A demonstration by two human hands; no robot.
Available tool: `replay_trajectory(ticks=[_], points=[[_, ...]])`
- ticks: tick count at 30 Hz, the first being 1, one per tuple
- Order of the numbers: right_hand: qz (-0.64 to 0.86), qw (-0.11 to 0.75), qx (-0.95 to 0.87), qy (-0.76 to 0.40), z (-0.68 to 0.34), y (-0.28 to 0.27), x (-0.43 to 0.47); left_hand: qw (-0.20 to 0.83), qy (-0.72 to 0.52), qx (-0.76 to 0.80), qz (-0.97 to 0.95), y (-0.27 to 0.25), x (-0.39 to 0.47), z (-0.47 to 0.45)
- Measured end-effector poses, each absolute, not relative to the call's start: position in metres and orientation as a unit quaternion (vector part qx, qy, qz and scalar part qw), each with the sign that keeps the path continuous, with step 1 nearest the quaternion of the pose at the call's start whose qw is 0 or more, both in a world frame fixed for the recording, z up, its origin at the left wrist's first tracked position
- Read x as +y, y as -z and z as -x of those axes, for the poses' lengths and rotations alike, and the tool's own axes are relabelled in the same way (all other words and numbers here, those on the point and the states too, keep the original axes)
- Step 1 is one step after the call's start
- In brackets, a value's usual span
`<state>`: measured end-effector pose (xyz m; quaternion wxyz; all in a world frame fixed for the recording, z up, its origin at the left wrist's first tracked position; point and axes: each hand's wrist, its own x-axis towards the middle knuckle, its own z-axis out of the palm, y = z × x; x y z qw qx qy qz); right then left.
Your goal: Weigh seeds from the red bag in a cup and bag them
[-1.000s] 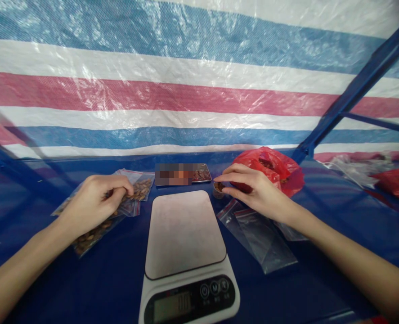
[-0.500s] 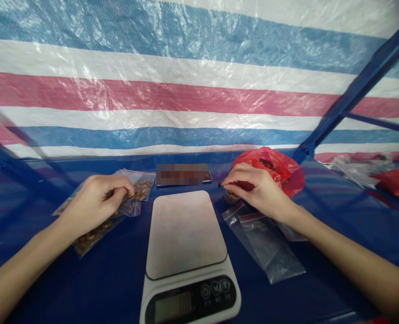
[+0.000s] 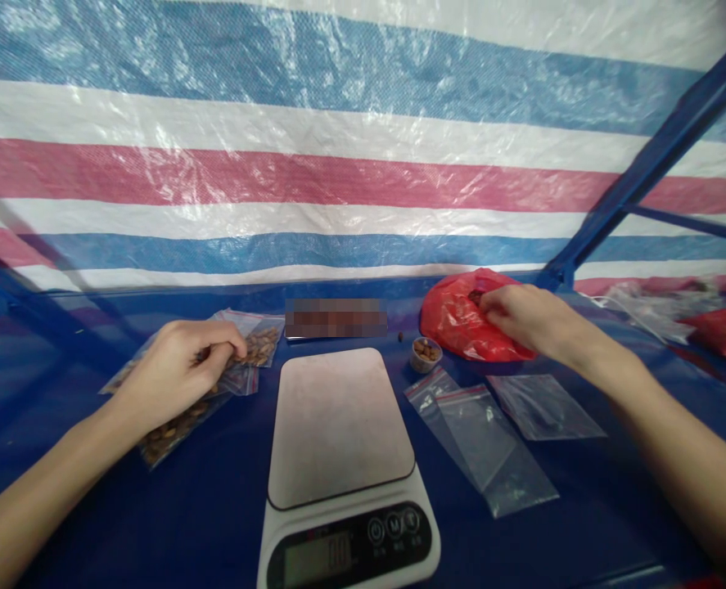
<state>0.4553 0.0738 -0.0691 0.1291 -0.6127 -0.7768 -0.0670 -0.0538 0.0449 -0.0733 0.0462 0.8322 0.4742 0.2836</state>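
Note:
My left hand (image 3: 184,360) rests with curled, closed fingers over clear zip bags (image 3: 175,429) filled with brown nuts. Whether anything is pinched in it is hidden. My right hand (image 3: 519,315) is at the mouth of a red plastic bag (image 3: 454,327), its fingers bent together against the dark contents (image 3: 476,296); the fingertips are blurred and partly hidden. Left of the bag stands a small clear cup (image 3: 425,360) of brown nuts. One small dark piece (image 3: 400,336) lies by itself on the blue surface.
A white kitchen scale (image 3: 344,433) reading 0.0 stands in the middle. Behind it lies a flat device with a blurred-out face (image 3: 336,319). Flat clear zip bags (image 3: 498,458) lie at right. Blue metal bars (image 3: 620,196) and a striped sheet (image 3: 338,180) bound the space.
My right hand has let go of the small dark piece on the table and moved right, from above the cup to the red bag's mouth. My left hand has stayed put.

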Motion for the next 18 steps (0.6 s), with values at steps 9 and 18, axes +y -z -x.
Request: replay_trajectory(ticks=[9,18], points=[[0.565,0.104,-0.814,0.088,-0.452,0.098,0.097,0.042,-0.278,0.476,-0.833,0.074,0.045,0.054],[0.573,0.19,-0.792,0.09,-0.451,0.081,0.091,0.045,-0.285,0.477,-0.83,0.079,0.045,0.056]])
